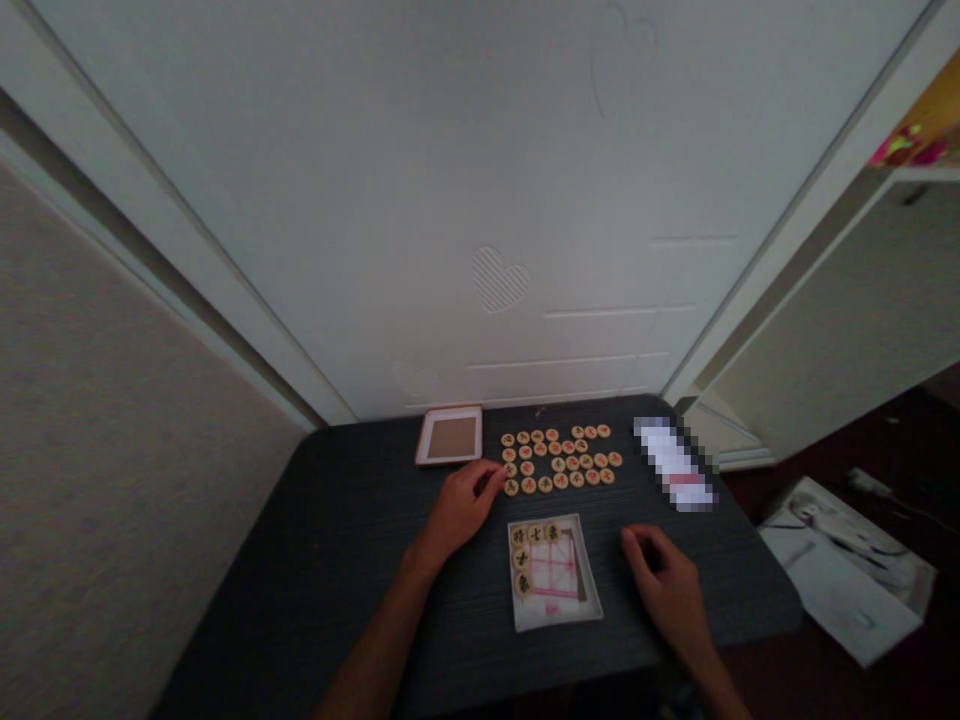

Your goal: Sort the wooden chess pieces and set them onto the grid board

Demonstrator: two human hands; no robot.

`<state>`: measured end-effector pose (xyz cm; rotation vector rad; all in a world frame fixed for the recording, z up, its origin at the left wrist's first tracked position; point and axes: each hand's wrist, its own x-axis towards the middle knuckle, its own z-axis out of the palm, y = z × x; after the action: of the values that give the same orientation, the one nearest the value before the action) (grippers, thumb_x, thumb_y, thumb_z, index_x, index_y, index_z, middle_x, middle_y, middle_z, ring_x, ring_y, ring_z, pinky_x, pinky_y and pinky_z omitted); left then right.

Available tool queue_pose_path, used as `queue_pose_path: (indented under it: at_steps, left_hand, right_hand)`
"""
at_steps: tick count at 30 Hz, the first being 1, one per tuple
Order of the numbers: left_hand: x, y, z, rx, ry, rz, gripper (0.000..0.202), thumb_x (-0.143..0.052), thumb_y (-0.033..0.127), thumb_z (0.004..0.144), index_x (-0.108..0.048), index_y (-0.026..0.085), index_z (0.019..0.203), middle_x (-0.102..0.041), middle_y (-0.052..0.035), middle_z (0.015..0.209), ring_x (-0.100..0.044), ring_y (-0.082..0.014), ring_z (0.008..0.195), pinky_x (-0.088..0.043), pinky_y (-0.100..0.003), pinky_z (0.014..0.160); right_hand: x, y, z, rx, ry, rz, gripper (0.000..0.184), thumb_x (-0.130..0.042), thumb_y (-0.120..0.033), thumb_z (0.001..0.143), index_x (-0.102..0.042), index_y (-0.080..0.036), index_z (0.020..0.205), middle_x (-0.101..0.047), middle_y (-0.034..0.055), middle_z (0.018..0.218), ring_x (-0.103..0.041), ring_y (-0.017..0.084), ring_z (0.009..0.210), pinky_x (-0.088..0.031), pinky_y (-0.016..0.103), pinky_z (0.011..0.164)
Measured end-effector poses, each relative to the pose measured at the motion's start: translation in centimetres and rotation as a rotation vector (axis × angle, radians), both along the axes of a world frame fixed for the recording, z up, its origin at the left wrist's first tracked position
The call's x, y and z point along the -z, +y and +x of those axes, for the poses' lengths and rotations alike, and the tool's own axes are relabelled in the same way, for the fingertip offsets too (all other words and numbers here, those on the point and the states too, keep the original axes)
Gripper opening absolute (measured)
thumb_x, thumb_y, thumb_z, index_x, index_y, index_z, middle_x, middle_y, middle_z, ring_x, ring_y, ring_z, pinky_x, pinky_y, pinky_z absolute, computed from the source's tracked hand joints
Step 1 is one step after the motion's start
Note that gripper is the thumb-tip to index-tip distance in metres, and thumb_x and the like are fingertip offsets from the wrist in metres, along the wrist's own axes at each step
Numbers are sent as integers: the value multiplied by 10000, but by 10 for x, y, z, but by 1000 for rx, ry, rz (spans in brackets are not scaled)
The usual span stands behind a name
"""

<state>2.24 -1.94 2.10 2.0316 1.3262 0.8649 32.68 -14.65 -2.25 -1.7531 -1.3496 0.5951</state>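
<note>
My left hand (pixel 463 503) reaches over the table with thumb and forefinger pinched at a round wooden xiangqi piece (pixel 510 469), at the left end of the rows. The piece still lies among the others, partly covered by the fingertips. Several xiangqi pieces (pixel 561 481) with red or black characters lie flat in four uneven rows. Nearer to me, a shallow white box (pixel 555 621) holds several black-marked pieces (pixel 522 584) along its top and left sides, over a sheet with pink lines. To the right of this box, my right hand (pixel 667 585) is curled, thumb and forefinger together, no piece showing.
A box lid (pixel 422 450) with a reddish rim lies at the back, left of the rows. A blurred-out white item (pixel 675 465) is at the table's right edge. Behind the dark table (pixel 322 560) rises a white panel (pixel 420 250). A white box (pixel 847 600) stands lower, at right.
</note>
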Motion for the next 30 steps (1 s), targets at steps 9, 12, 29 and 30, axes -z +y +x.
queue_pose_path:
  at_steps: [9, 12, 29, 30]
  left_hand:
    - [-41, 80, 6, 148, 261, 113, 199, -528, 256, 962, -684, 225, 1081, -733, -47, 1081, -675, -194, 974, -516, -300, 888]
    - [-44, 99, 13, 223, 423, 83, 224, -576, 227, 917, -690, 224, 1110, -734, -47, 1086, -675, -194, 962, -513, -294, 882]
    - [-15, 144, 43, 277, 553, 4, 159, -737, 327, 792, -750, 246, 929, -762, -25, 912, -698, -187, 795, -495, -241, 675]
    - [-14, 146, 43, 274, 551, 5, 152, -730, 324, 799, -748, 245, 927, -764, -24, 910, -698, -185, 791, -493, -240, 670]
  right_hand:
    - [-2, 0, 0, 35, 44, 2, 360, -567, -543, 922, -716, -215, 919, -754, 42, 855, -708, 216, 783, -538, 290, 739]
    - [-3, 0, 0, 51, 57, 0, 366, -565, -550, 922, -715, -216, 923, -755, 44, 861, -709, 216, 790, -537, 287, 741]
    - [-4, -1, 0, 46, 98, 32, 391, -549, -561, 937, -719, -211, 907, -756, 62, 861, -708, 224, 789, -548, 286, 734]
    - [-4, -1, 0, 46, 98, 28, 390, -550, -561, 936, -721, -212, 902, -757, 60, 855, -709, 222, 785, -549, 283, 728]
